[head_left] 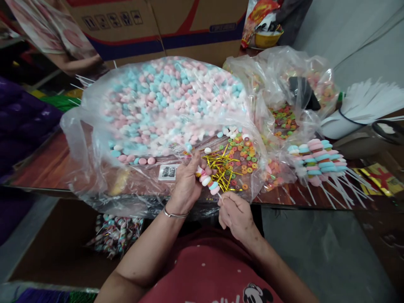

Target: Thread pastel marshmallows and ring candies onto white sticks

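Note:
A candy skewer (206, 180) with pink, white and blue marshmallows and gummy rings slants between my hands. My left hand (186, 183) is closed around its upper part, fingers partly hidden behind the candies. My right hand (235, 212) pinches the white stick just below the lowest pink marshmallow. Beyond them lie gold twist ties (222, 168) and loose gummy rings (249, 162). A large clear bag of pink, blue and white marshmallows (170, 101) spreads behind my hands. Stacked finished skewers (318, 162) rest at the right, their sticks towards the table edge.
White sticks fill a container (337, 124) at the right. A large cardboard box (189, 25) stands behind the bag. An open box (59, 244) with wrapped skewers is below left. Another person's arm (77, 63) is at the upper left.

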`<action>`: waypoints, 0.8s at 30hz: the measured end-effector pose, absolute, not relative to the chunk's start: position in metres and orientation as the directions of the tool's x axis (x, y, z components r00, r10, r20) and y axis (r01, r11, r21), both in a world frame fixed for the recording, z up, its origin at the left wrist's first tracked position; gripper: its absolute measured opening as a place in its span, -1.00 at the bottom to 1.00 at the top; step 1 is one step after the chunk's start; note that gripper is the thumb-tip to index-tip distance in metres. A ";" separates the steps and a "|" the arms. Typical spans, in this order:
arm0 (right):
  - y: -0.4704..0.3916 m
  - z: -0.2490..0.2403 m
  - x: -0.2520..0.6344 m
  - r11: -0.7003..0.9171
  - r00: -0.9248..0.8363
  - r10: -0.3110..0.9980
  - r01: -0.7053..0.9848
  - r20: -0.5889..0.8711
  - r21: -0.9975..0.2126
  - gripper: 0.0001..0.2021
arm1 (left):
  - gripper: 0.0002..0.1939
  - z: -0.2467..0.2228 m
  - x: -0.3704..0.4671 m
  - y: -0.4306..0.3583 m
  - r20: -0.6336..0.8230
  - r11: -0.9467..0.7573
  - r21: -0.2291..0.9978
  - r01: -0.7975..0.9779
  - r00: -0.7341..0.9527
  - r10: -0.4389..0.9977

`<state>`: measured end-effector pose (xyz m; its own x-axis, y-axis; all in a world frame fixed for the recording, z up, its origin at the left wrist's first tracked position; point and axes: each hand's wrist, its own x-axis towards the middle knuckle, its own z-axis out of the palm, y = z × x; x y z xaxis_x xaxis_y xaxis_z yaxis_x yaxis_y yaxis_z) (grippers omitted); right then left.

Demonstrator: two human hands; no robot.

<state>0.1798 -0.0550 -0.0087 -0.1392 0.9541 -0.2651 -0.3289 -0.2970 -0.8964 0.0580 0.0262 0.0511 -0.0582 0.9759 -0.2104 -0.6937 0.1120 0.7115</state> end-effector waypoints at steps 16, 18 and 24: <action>-0.058 0.000 0.181 -0.255 -0.109 0.962 -0.043 -0.249 -0.966 -0.77 | -0.68 0.041 0.054 0.016 -0.399 0.289 0.594 -0.751 0.038 0.916; -0.057 0.004 0.181 -0.430 -0.222 0.900 -0.319 -0.375 -0.845 -0.78 | -0.63 0.042 0.051 0.015 -0.346 0.295 0.582 -0.758 0.097 0.933; -0.050 0.009 0.188 -0.593 -0.436 0.803 -0.515 -0.406 -0.619 -0.77 | -0.44 0.044 0.042 0.021 -0.156 0.199 0.547 -0.813 0.134 0.979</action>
